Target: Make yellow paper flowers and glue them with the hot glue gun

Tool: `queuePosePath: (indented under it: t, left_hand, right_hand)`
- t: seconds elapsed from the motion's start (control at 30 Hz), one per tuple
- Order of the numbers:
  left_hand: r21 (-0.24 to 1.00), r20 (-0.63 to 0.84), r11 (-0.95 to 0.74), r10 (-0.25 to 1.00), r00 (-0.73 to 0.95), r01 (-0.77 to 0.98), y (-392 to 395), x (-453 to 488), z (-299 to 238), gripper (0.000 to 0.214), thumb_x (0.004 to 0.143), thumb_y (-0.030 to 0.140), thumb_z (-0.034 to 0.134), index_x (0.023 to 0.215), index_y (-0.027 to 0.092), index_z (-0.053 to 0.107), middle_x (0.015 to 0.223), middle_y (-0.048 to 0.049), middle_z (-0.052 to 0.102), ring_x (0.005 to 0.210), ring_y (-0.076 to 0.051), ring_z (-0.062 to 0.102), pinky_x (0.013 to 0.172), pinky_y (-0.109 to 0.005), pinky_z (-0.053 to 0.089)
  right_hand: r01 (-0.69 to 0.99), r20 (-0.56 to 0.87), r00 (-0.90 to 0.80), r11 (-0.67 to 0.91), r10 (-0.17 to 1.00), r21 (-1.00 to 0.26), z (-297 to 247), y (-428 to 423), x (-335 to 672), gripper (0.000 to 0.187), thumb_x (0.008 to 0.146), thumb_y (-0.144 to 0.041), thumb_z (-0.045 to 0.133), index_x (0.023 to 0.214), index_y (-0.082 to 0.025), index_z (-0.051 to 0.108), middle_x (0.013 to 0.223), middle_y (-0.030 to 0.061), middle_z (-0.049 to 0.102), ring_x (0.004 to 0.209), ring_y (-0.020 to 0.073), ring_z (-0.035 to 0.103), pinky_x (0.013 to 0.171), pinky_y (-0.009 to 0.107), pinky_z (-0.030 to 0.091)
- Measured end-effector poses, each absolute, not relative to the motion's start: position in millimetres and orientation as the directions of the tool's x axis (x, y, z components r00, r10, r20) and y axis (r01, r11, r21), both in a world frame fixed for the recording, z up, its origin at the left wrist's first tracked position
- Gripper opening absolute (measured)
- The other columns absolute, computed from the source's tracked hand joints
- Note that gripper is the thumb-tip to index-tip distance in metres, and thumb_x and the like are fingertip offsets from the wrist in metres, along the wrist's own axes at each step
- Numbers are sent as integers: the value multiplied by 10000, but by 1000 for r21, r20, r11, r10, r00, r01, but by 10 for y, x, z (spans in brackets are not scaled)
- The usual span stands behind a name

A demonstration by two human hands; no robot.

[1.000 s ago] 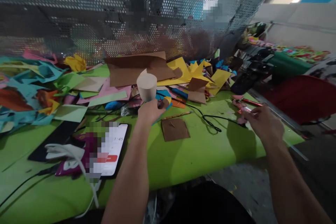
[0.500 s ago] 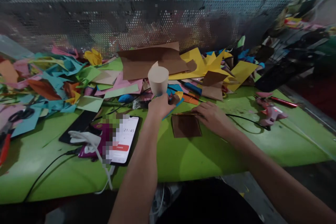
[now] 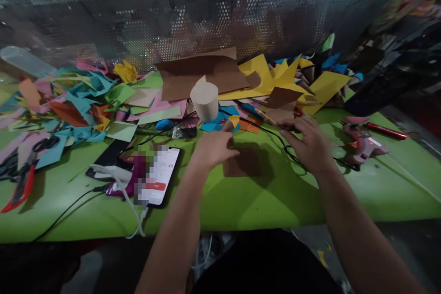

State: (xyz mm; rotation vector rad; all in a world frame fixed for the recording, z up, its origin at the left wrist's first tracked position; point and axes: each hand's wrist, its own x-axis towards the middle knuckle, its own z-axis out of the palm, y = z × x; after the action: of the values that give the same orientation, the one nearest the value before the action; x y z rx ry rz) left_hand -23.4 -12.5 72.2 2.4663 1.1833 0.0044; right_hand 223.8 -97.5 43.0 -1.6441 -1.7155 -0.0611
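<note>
A small brown paper square (image 3: 241,165) lies flat on the green table in front of me. Above its upper left corner is my left hand (image 3: 212,147), thumb and fingers apart, with nothing visible in it. My right hand (image 3: 306,140) is raised right of the square, its fingertips pinched on a thin, pencil-like stick (image 3: 266,116) that points up and left. Behind my left hand stands a cream paper cylinder (image 3: 206,103) with a pointed tab on top. Blue paper (image 3: 217,125) and a small yellow piece (image 3: 234,121) lie just beyond my left fingers.
Coloured paper scraps (image 3: 82,87) heap along the back, with a large brown sheet (image 3: 200,76) and yellow paper (image 3: 258,76). Left are red-handled scissors (image 3: 22,188) and a phone (image 3: 163,179). A pink glue gun (image 3: 368,147) lies right, its black cable crossing behind my hands.
My right hand has lifted the pencil-like stick off the brown square's upper edge and moved right. My left hand has drawn back from the blue paper, nearer the square, its fingers now apart.
</note>
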Motion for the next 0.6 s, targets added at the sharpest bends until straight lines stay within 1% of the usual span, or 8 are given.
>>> queuePosePath:
  t: [0.07,0.1,0.17,0.27,0.33,0.43,0.53,0.6]
  left_hand:
    - [299,-137,-589,753,644,751,-233,-232,655,347,835,339,701,1147,200,644,1293,-128,626,1152,-344,594,930,-424,480]
    - [283,-127,-588,760,637,758,-275,-236,617,360,844,306,688,1183,200,624,1348,-134,585,1193,-346,567,958,-434,471]
    - [288,-119,-579,769,629,763,-330,-248,543,287,870,266,645,1146,190,623,1316,-133,588,1200,-331,553,980,-437,462]
    - [339,-112,-555,778,619,759,-373,-264,454,124,891,228,598,994,172,638,1168,-116,635,1142,-297,567,983,-426,457]
    - [400,-90,-522,795,599,753,-428,-279,421,71,889,191,579,940,178,627,1105,-93,653,1111,-271,576,977,-410,456]
    - [575,-76,-396,845,529,716,-624,-372,433,104,878,160,561,961,198,611,1008,-46,681,1009,-217,614,912,-354,489]
    - [748,-136,-203,885,445,632,-960,-624,510,305,859,182,575,1160,231,599,1047,-33,685,974,-183,632,871,-303,510]
    - [776,-188,-109,900,393,621,-1229,-879,568,411,834,248,609,1245,244,595,1012,-37,677,954,-192,627,862,-312,518]
  right_hand:
    - [861,554,148,168,819,-479,449,-997,2258,130,903,-285,584,962,-228,685,879,64,686,867,254,632,807,406,499]
    - [850,561,169,167,810,-499,456,-1009,2261,122,898,-282,590,958,-232,685,877,58,685,848,245,635,793,396,505]
    - [831,573,196,175,796,-528,473,-1034,2253,116,892,-275,601,961,-238,686,894,51,690,834,236,641,786,389,512]
    - [810,586,194,209,787,-549,510,-1067,2237,111,894,-262,603,963,-243,688,913,51,694,844,239,646,792,392,513]
    - [796,586,188,227,788,-561,527,-1080,2234,107,895,-256,601,957,-244,687,901,54,691,848,245,645,790,390,508]
    - [761,536,158,244,829,-601,498,-1080,2227,110,891,-263,595,963,-243,676,920,60,682,855,247,640,783,385,503]
    - [699,388,53,243,920,-673,399,-1060,2164,123,894,-284,572,973,-228,648,922,64,675,825,235,639,743,368,507]
    - [665,284,-44,240,958,-708,323,-1042,2076,117,908,-286,543,963,-222,623,902,63,681,813,231,648,720,361,516]
